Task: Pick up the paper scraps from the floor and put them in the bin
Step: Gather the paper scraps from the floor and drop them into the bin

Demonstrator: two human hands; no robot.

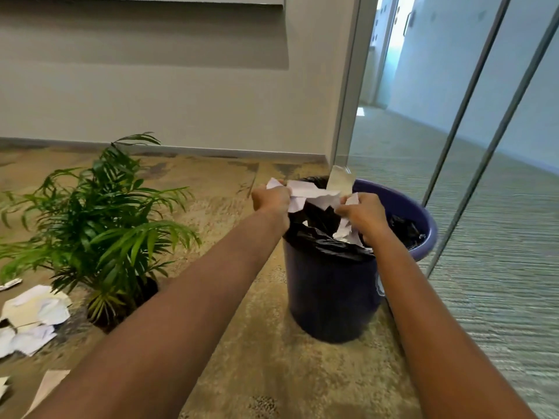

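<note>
1. Both hands clutch crumpled white paper (311, 193) over the bin (332, 297): left hand (271, 201) has its grip closed on one end, right hand (361, 214) on the other.
2. No readable writing.
3. Bin is round, dark blue plastic with a glossy black liner (323, 240); more scraps (33, 322) lie on the speckled carpet (272, 358) beside a potted plant (99, 225).

I stand on mottled tan carpet (248, 343) facing a plain beige wall (151, 101) with a grey baseboard (181, 149). A potted palm (99, 213) sits to my left. On my right, a glass partition (453, 131) shows a daylit corridor (393, 122).
</note>
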